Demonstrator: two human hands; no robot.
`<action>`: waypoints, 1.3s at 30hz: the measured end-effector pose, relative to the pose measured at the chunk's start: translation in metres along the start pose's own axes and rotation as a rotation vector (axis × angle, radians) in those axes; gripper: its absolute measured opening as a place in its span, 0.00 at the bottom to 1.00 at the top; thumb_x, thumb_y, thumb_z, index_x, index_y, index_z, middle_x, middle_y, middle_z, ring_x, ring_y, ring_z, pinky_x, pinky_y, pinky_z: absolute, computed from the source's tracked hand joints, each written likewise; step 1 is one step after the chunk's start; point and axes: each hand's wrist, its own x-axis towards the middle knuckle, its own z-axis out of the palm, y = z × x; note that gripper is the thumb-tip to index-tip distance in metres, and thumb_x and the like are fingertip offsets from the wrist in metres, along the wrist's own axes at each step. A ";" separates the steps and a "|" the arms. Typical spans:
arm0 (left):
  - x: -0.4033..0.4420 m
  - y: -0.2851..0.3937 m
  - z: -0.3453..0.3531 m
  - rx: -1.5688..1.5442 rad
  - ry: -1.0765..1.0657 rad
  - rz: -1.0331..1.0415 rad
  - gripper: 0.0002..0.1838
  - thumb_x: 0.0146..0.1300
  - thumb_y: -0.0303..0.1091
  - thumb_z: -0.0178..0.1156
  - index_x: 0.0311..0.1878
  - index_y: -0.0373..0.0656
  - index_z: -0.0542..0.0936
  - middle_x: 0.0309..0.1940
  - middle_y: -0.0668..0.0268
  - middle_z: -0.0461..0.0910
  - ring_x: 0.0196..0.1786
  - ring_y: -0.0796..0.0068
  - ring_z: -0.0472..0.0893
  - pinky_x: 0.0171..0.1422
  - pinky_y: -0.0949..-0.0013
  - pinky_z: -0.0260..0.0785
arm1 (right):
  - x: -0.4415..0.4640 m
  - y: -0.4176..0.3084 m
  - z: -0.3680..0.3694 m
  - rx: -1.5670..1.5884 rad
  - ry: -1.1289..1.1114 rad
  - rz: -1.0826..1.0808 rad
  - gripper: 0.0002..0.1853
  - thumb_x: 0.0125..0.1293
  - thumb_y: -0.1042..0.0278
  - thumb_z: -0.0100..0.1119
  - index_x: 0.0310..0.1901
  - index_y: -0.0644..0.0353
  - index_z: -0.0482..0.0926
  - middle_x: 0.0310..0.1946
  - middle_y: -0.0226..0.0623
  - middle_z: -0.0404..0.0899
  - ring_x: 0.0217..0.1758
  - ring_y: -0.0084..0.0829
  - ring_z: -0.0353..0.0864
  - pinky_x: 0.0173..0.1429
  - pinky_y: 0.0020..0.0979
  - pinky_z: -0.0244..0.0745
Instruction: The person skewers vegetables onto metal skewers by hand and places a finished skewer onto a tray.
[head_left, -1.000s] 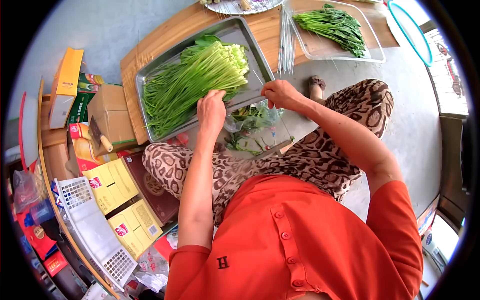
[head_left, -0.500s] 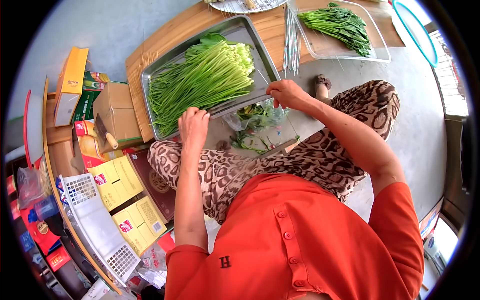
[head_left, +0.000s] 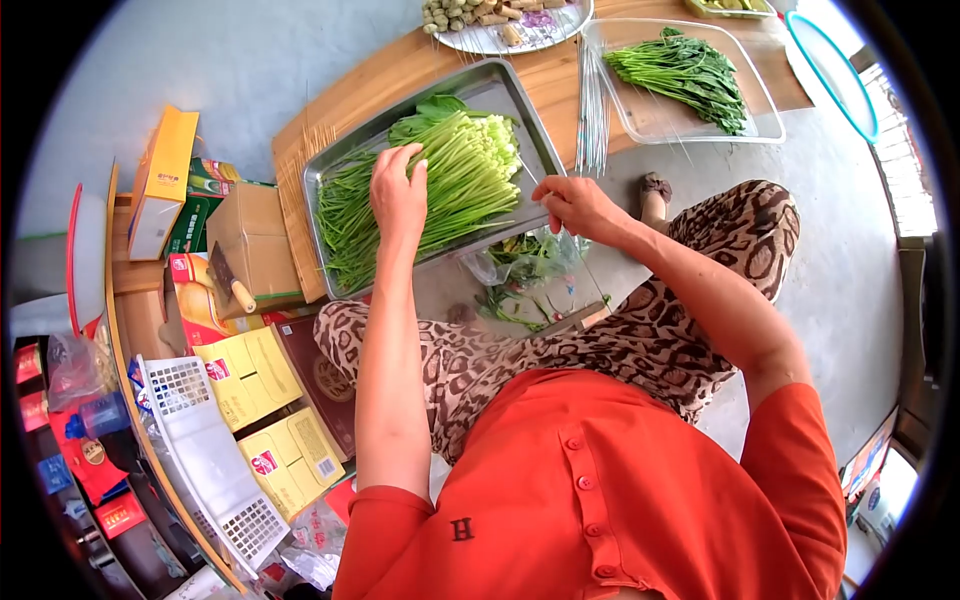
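A grey metal tray (head_left: 545, 130) lies on the wooden table, holding a thick bunch of thin-stemmed green vegetables (head_left: 465, 175) with pale cut ends at the upper right. My left hand (head_left: 399, 195) is over the middle of the greens, its thumb apart from the fingers; nothing shows in it. At the tray's right edge, my right hand (head_left: 580, 205) is closed around a thin metal skewer (head_left: 527, 169). One end of the skewer points up left toward the stem ends, and its other end runs down past my hand.
More metal skewers (head_left: 591, 110) lie beside a clear plastic box (head_left: 620, 120) of leafy greens. A plate (head_left: 560, 35) of food stands behind. Below the tray are a plastic bag of leaf scraps (head_left: 525, 255) and a knife (head_left: 590, 318). Cartons (head_left: 255, 235) and a cleaver (head_left: 232, 278) are left.
My left hand has moved up from the tray's near edge to over the greens. My right hand stays by the tray's right edge. The view has shifted slightly.
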 end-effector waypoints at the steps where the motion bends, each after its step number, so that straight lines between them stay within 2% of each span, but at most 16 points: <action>1: 0.005 -0.001 0.005 0.011 0.000 0.015 0.13 0.59 0.30 0.61 0.48 0.42 0.81 0.46 0.58 0.78 0.49 0.57 0.78 0.55 0.61 0.69 | -0.001 -0.002 0.000 -0.003 -0.001 0.010 0.15 0.66 0.67 0.43 0.48 0.62 0.77 0.20 0.34 0.81 0.23 0.27 0.79 0.35 0.31 0.75; 6: 0.015 -0.005 0.018 0.053 -0.130 0.020 0.17 0.56 0.32 0.65 0.50 0.43 0.80 0.49 0.57 0.78 0.52 0.56 0.77 0.56 0.60 0.68 | 0.001 -0.003 -0.002 -0.014 0.012 0.001 0.15 0.66 0.67 0.43 0.46 0.61 0.78 0.20 0.34 0.81 0.25 0.29 0.80 0.36 0.32 0.75; 11: 0.017 -0.009 0.022 0.085 -0.133 0.014 0.19 0.52 0.30 0.68 0.49 0.43 0.80 0.45 0.57 0.77 0.49 0.57 0.77 0.54 0.59 0.69 | 0.000 -0.004 -0.002 -0.007 0.020 -0.012 0.14 0.66 0.66 0.43 0.45 0.60 0.79 0.19 0.34 0.80 0.26 0.30 0.81 0.39 0.33 0.75; 16: 0.020 -0.012 0.019 0.057 -0.145 0.016 0.14 0.51 0.30 0.68 0.42 0.42 0.81 0.40 0.59 0.77 0.46 0.57 0.77 0.51 0.60 0.69 | 0.001 -0.002 -0.002 -0.024 0.019 -0.038 0.13 0.66 0.66 0.44 0.44 0.59 0.79 0.19 0.34 0.81 0.30 0.33 0.82 0.42 0.35 0.75; 20: 0.020 -0.018 0.021 0.021 -0.135 -0.008 0.12 0.51 0.30 0.68 0.40 0.42 0.80 0.40 0.60 0.77 0.46 0.58 0.77 0.50 0.61 0.69 | 0.001 0.000 -0.001 -0.047 0.031 -0.041 0.13 0.66 0.66 0.44 0.43 0.59 0.79 0.20 0.33 0.81 0.30 0.34 0.82 0.43 0.35 0.75; 22: 0.019 -0.020 0.021 -0.075 -0.089 0.004 0.13 0.53 0.29 0.67 0.43 0.40 0.80 0.39 0.60 0.78 0.43 0.63 0.80 0.50 0.65 0.71 | 0.002 0.003 0.000 -0.033 0.038 -0.092 0.14 0.69 0.67 0.44 0.46 0.63 0.78 0.19 0.31 0.79 0.20 0.23 0.76 0.29 0.29 0.74; 29: 0.019 -0.022 0.010 -0.114 -0.073 0.010 0.13 0.54 0.30 0.67 0.41 0.38 0.78 0.37 0.61 0.78 0.41 0.68 0.79 0.49 0.67 0.70 | 0.004 0.005 0.002 -0.046 0.036 -0.103 0.14 0.69 0.67 0.44 0.46 0.63 0.78 0.19 0.31 0.79 0.19 0.23 0.75 0.29 0.29 0.74; 32: 0.019 -0.020 0.008 -0.165 -0.122 -0.103 0.12 0.54 0.30 0.66 0.40 0.38 0.77 0.34 0.63 0.78 0.37 0.71 0.78 0.47 0.69 0.70 | 0.003 0.001 0.001 -0.037 0.031 -0.106 0.14 0.69 0.67 0.44 0.46 0.63 0.78 0.19 0.31 0.79 0.19 0.23 0.75 0.29 0.28 0.73; 34: 0.019 -0.022 0.010 -0.189 -0.085 -0.063 0.11 0.55 0.29 0.66 0.39 0.38 0.77 0.32 0.65 0.79 0.35 0.73 0.77 0.46 0.70 0.69 | 0.001 -0.004 0.001 -0.052 0.032 -0.048 0.13 0.66 0.65 0.44 0.42 0.59 0.79 0.19 0.33 0.81 0.29 0.34 0.82 0.42 0.36 0.75; 35: 0.019 -0.023 0.010 -0.189 -0.085 -0.063 0.11 0.55 0.29 0.66 0.39 0.38 0.77 0.32 0.65 0.79 0.35 0.73 0.77 0.46 0.70 0.69 | 0.001 -0.004 0.001 -0.052 0.031 -0.047 0.13 0.66 0.65 0.44 0.42 0.59 0.79 0.19 0.33 0.81 0.29 0.34 0.82 0.42 0.36 0.75; 37: 0.020 -0.025 0.010 -0.127 -0.059 -0.022 0.13 0.53 0.29 0.67 0.41 0.39 0.77 0.36 0.60 0.80 0.39 0.63 0.80 0.46 0.65 0.71 | 0.001 -0.005 0.001 -0.044 0.034 -0.060 0.13 0.66 0.65 0.44 0.41 0.59 0.79 0.19 0.33 0.81 0.29 0.34 0.82 0.42 0.36 0.75; 39: 0.018 -0.024 0.010 -0.189 -0.076 -0.102 0.13 0.53 0.29 0.66 0.41 0.39 0.77 0.36 0.60 0.79 0.40 0.63 0.80 0.46 0.65 0.71 | 0.001 -0.004 0.002 -0.047 0.037 -0.064 0.13 0.66 0.65 0.43 0.41 0.59 0.79 0.19 0.33 0.81 0.29 0.34 0.82 0.42 0.36 0.75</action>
